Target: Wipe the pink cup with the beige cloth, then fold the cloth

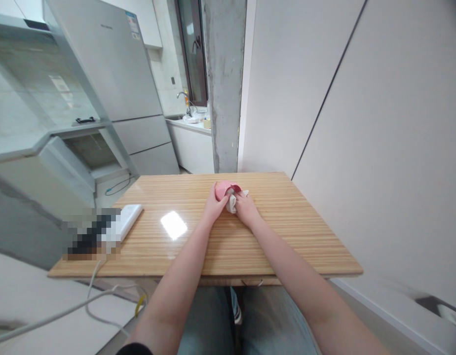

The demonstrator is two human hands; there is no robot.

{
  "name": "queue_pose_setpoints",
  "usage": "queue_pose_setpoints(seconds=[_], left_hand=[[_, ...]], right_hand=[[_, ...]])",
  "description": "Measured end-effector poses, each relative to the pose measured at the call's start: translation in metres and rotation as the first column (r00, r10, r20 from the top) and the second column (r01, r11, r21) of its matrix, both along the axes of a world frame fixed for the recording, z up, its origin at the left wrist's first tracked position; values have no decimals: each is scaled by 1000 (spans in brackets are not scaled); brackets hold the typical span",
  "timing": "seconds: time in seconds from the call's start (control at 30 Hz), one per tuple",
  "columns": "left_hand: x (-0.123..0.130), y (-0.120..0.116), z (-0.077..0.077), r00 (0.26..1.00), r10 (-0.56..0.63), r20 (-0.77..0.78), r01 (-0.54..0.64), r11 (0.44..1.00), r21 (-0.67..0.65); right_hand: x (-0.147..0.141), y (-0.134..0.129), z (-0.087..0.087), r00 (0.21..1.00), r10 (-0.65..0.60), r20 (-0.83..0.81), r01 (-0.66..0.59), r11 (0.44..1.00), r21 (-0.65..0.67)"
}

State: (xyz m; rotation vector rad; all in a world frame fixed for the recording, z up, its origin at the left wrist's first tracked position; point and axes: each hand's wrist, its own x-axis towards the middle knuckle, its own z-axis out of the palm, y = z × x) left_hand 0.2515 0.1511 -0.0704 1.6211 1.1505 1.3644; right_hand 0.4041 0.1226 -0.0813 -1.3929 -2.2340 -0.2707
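Note:
Near the far edge of the wooden table [228, 256], my left hand [214, 204] grips a pink bowl-like item [223, 187] from its left side. The item is tilted, and its opening faces toward my right hand [246, 208]. My right hand is closed on a crumpled white cloth or tissue [231, 203], pressed against the pink item's opening. Part of the white material sticks out between the two hands, and a bit shows beyond the right fingers. Some fingertips of my right hand are hidden by the material.
A white power strip or box [129, 219] lies at the table's left side beside a blurred dark object [93, 234]. Cables [91, 283] hang off the left front edge. Behind are a fridge [105, 59], a concrete pillar [226, 84] and a sink counter [191, 143].

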Motion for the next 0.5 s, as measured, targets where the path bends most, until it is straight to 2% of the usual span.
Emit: queue_pose_setpoints(seconds=[0.13,0.2,0.3,0.4,0.5], left_hand=[[20,-8,-5,984,-96,153,103,994,-38],[24,-8,-7,981,-37,190,56,994,-94],[16,-5,-4,985,93,143,-73,988,-139],[3,-5,4,991,130,20,-129,992,-8],[-1,-10,12,993,101,-63,-92,987,135]], right_hand=[[-1,1,-2,995,-77,-64,76,997,-25],[-4,0,-2,996,-65,-66,63,998,-25],[-9,-1,0,1000,-25,-15,24,999,-32],[-10,-3,4,1000,-9,11,9,1000,-3],[-9,-4,4,1000,-28,-9,28,999,39]])
